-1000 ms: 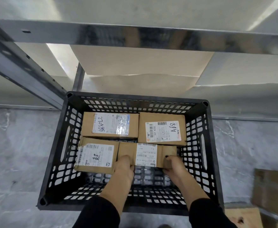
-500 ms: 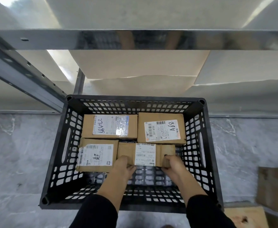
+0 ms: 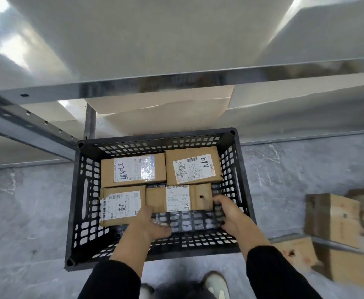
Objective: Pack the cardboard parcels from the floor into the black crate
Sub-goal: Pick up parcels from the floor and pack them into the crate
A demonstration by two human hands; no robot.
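Note:
The black crate (image 3: pixel 76 201) stands on the grey floor below me, with four brown cardboard parcels lying flat in it. Two fill the back row, one with a scribbled label (image 3: pixel 133 170) and one marked A68 (image 3: pixel 193 166). The front row has a labelled parcel (image 3: pixel 121 205) at the left and a narrower parcel (image 3: pixel 178 198) to its right. My left hand (image 3: pixel 148 223) rests at the narrow parcel's near left corner, thumb spread off it. My right hand (image 3: pixel 228 210) has its fingertips by the parcel's right end, fingers apart.
More cardboard boxes lie on the floor at the right (image 3: pixel 332 219) and near right (image 3: pixel 297 253). A metal shelf beam (image 3: pixel 155 83) runs over the crate's far side, with an upright post (image 3: pixel 90 121). My shoes (image 3: pixel 215 285) are just behind the crate.
The narrow parcel has settled flat on the crate floor. Both hands have loosened and drawn back a little from it. The view has pulled back and tilted.

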